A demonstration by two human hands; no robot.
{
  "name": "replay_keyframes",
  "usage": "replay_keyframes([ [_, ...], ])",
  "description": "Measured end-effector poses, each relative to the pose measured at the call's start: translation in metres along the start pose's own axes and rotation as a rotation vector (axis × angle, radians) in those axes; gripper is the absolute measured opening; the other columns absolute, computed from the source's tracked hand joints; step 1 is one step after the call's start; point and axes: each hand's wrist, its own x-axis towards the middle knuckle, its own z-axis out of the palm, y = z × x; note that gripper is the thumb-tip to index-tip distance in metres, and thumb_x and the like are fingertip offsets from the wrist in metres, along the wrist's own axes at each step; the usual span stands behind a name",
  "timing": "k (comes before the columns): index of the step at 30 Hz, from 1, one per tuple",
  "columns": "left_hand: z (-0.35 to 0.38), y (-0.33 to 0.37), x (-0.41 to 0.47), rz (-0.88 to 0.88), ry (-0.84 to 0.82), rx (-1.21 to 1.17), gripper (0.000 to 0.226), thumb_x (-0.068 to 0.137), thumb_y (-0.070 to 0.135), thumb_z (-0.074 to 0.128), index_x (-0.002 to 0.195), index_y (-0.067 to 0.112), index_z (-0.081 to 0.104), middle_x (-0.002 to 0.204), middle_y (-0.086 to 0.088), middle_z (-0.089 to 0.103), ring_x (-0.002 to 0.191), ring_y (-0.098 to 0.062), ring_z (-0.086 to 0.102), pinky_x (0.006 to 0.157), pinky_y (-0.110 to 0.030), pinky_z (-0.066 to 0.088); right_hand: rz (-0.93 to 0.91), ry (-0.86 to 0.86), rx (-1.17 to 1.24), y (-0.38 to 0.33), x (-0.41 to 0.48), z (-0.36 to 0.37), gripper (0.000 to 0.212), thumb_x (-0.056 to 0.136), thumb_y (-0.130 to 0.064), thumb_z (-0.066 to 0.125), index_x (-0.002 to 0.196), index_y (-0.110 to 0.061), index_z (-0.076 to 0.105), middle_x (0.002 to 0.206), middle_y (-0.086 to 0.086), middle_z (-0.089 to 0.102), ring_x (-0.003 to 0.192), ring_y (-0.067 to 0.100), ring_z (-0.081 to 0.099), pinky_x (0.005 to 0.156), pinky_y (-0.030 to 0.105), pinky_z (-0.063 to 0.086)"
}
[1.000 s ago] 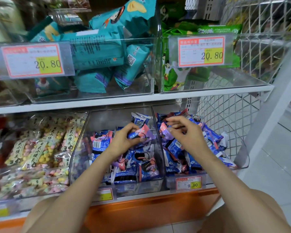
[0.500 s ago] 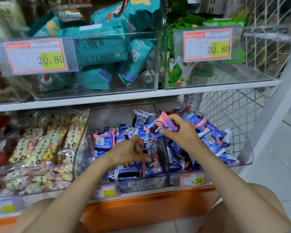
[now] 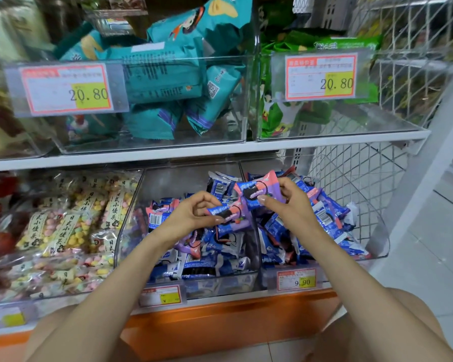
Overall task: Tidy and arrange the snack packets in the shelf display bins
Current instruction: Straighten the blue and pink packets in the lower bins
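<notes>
Head view, lower shelf: left hand (image 3: 188,218) pinches a blue-and-purple snack packet (image 3: 232,215) over the middle clear bin (image 3: 173,181), while right hand (image 3: 292,205) grips a pink-and-purple packet (image 3: 258,190) just above it, beside the right bin (image 3: 377,226) heaped with blue packets.

Fine print on the price tag (image 3: 66,87) above the left hand (image 3: 191,218) is too fuzzy to read, same for the small tag (image 3: 160,296) below it. Right hand (image 3: 290,205) covers part of its pink packet (image 3: 254,188); candy bags (image 3: 63,231) further left blur out.
</notes>
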Motion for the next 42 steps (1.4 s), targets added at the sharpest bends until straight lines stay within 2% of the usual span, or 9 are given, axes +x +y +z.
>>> replay_keyframes([
  [6,0.007,0.009,0.001,0.082,0.040,-0.176,0.025,0.080,-0.009,0.061,0.097,0.007,0.054,0.092,-0.004,0.066,0.066,-0.008,0.067,0.062,-0.018,0.055,-0.051,-0.079,0.085,-0.011,-0.004,0.012,0.016,0.091,-0.020,0.060,0.105,-0.026,0.055,0.101,0.011,0.065,0.094,0.017,0.061,0.086,0.030,0.046],
  [12,0.016,0.009,0.006,0.119,0.139,-0.207,0.027,0.076,0.001,0.067,0.098,0.011,0.056,0.079,-0.007,0.065,0.060,-0.010,0.063,0.057,-0.019,0.054,-0.008,-0.193,0.107,-0.012,-0.005,0.018,0.062,0.075,-0.014,0.077,0.122,-0.030,0.041,0.118,-0.015,0.052,0.105,0.002,0.058,0.073,0.010,0.049],
  [17,0.012,0.007,0.010,0.101,0.177,-0.194,0.027,0.079,-0.002,0.065,0.099,0.012,0.055,0.089,-0.002,0.067,0.074,-0.008,0.064,0.073,-0.020,0.054,-0.034,-0.092,0.076,-0.011,-0.001,0.012,0.056,0.077,-0.012,0.075,0.120,-0.026,0.042,0.116,-0.010,0.054,0.101,-0.005,0.058,0.076,0.011,0.050],
  [20,-0.004,-0.003,0.011,0.033,0.269,0.014,0.019,0.083,0.005,0.065,0.098,0.011,0.056,0.095,-0.004,0.064,0.076,-0.002,0.061,0.077,-0.020,0.050,-0.066,0.103,0.013,-0.013,0.006,-0.006,0.048,0.076,-0.013,0.077,0.109,-0.022,0.043,0.104,-0.009,0.055,0.094,-0.001,0.056,0.068,0.005,0.045],
  [24,-0.016,-0.025,0.008,-0.053,0.279,0.363,0.015,0.083,0.008,0.068,0.093,0.008,0.056,0.085,-0.002,0.061,0.072,-0.009,0.058,0.072,-0.021,0.048,-0.059,0.240,-0.448,0.006,0.023,-0.032,0.056,0.070,-0.030,0.080,0.118,-0.021,0.052,0.107,0.008,0.057,0.107,0.026,0.048,0.085,0.034,0.042],
  [28,-0.020,-0.041,0.000,-0.111,0.143,0.582,0.021,0.080,0.018,0.072,0.092,0.012,0.057,0.079,0.003,0.055,0.073,-0.014,0.053,0.067,-0.024,0.043,-0.011,0.253,-0.860,0.030,0.030,-0.035,0.063,0.078,-0.043,0.070,0.131,-0.016,0.051,0.131,0.011,0.051,0.124,0.033,0.033,0.098,0.038,0.030],
  [32,-0.023,-0.045,-0.006,-0.117,0.099,0.657,0.035,0.079,0.021,0.073,0.108,0.010,0.057,0.094,-0.004,0.049,0.081,-0.014,0.049,0.067,-0.020,0.041,0.015,0.281,-0.903,0.038,0.031,-0.034,0.065,0.079,-0.038,0.070,0.136,-0.020,0.046,0.135,0.012,0.046,0.127,0.033,0.031,0.100,0.042,0.031],
  [37,-0.022,-0.043,-0.008,-0.130,0.058,0.664,0.048,0.073,0.028,0.078,0.114,0.015,0.056,0.111,-0.009,0.049,0.100,-0.023,0.052,0.084,-0.026,0.044,-0.029,0.271,-0.830,0.031,0.025,-0.029,0.060,0.078,-0.034,0.072,0.132,-0.019,0.051,0.135,0.011,0.048,0.126,0.033,0.033,0.104,0.044,0.030],
  [42,-0.016,-0.045,-0.007,-0.073,0.069,0.610,0.050,0.074,0.009,0.077,0.119,0.014,0.054,0.117,-0.004,0.040,0.102,-0.013,0.046,0.087,-0.014,0.038,-0.114,0.305,-0.664,0.023,0.016,-0.025,0.049,0.081,-0.024,0.071,0.126,-0.013,0.056,0.127,0.011,0.053,0.123,0.032,0.037,0.104,0.045,0.033],
])
